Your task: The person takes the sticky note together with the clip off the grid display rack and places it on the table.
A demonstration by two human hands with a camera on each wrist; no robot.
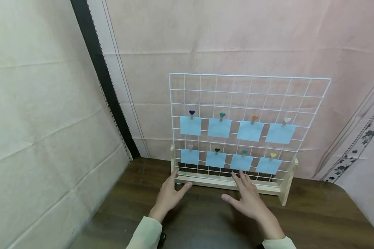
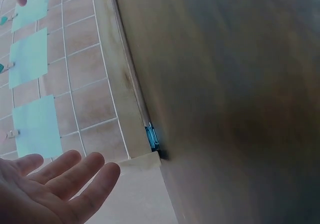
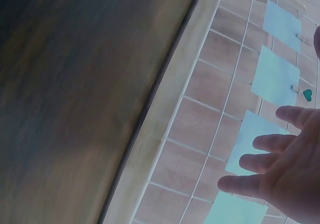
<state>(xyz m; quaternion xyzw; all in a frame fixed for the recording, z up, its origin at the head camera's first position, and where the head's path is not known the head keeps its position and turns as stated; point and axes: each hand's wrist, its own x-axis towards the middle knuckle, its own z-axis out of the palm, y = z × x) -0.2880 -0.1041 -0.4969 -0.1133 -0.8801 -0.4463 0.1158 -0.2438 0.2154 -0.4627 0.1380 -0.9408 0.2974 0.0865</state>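
A white wire grid [image 1: 249,93] stands upright in a wooden base [image 1: 205,180] on the table. Two rows of light blue paper cards [image 1: 190,125] hang on it, each under a small clip with a heart, such as the dark blue heart clip [image 1: 191,112]. My left hand [image 1: 168,196] is held before the base's left end, fingers spread, holding nothing. Before the lower cards, right of the middle, my right hand [image 1: 248,200] has its fingers extended and is likewise bare. In the right wrist view its fingers overlap a blue card [image 3: 241,149]; contact cannot be told.
A small blue item [image 2: 152,136] sits at the base's left end, partly hidden. The brown wooden table [image 1: 199,221] extends in front of the base. Pale cloth [image 1: 252,31] hangs behind, with another cloth wall [image 1: 50,121] at the left and a dark strip [image 1: 103,72] at the corner.
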